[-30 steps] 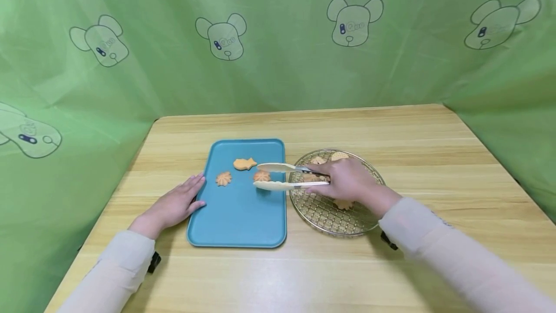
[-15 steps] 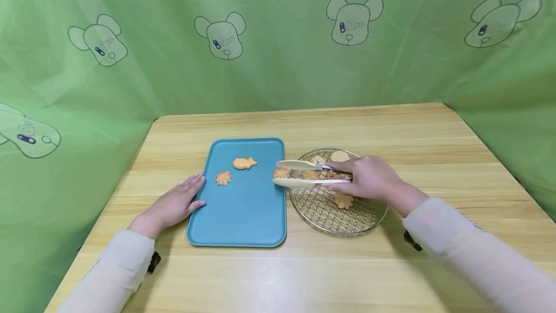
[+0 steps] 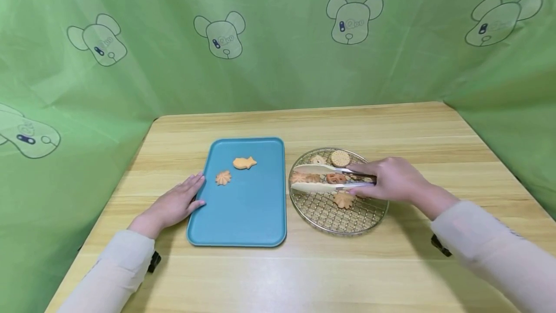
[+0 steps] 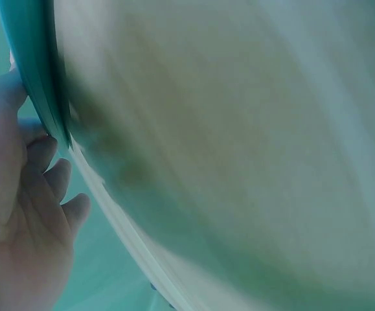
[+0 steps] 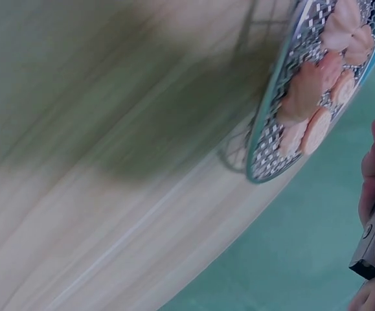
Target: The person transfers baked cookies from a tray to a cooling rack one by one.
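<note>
My right hand (image 3: 397, 180) grips a pair of tongs (image 3: 314, 187) with cream-coloured tips, their ends pointing left over the round wire rack (image 3: 310, 216). A flower-shaped cookie (image 3: 298, 177) lies between the tips, above the rack's left side. In the right wrist view, fingers curl round the metal handle (image 5: 373, 236). My left hand (image 3: 171, 204) lies at the left edge of the blue tray (image 3: 236, 221), its fingertips touching the rim. The tray carries a fish-shaped cookie (image 3: 244, 163) and a flower-shaped cookie (image 3: 223, 177).
On the rack are a round cookie (image 3: 340, 158), a pretzel-shaped cookie (image 3: 335, 178), a flower-shaped cookie (image 3: 343, 200) and others partly hidden by the tongs and hand. Tray and rack stand side by side on a wooden table (image 3: 278, 279). Green cloth (image 3: 282, 76) hangs behind and beside it.
My right hand has moved right with the tongs, carrying the flower-shaped cookie from the tray to over the rack. The left hand stays in place at the tray's edge.
</note>
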`<state>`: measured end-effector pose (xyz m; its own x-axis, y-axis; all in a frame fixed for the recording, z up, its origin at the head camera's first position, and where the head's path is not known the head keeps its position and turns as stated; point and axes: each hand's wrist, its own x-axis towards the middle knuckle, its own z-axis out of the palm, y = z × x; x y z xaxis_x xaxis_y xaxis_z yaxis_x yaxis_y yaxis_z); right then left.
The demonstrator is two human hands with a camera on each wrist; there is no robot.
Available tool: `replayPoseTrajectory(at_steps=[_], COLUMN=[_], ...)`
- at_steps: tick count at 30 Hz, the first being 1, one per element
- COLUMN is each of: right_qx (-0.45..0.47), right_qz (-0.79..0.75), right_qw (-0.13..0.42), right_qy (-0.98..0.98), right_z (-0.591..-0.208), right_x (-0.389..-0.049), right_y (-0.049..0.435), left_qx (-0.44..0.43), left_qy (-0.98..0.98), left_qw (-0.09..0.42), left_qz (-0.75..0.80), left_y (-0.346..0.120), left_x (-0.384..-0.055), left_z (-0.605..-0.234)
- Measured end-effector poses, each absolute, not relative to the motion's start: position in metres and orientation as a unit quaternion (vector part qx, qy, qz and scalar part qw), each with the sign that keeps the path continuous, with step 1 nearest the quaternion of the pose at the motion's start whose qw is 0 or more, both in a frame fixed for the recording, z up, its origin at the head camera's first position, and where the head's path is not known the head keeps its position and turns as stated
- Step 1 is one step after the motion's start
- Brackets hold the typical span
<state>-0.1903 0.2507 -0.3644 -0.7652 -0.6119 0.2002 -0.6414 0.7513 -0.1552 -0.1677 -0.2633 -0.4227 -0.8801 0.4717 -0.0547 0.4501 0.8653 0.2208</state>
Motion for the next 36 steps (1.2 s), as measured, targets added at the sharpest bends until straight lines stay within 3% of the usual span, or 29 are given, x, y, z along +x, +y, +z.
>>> replayPoseTrajectory(at_steps=[36], right_qx=[0.392], right_qz=[0.121], right_qw=[0.126], right_qy=[-0.903], right_z=[-0.366], right_x=[-0.168], right_y=[0.345], left_qx=[0.238], left_qy=[0.965], left_qw=[0.053], left_qz=[0.101], left_y=[-0.265], left_x=[-0.17], left_z=[-0.426])
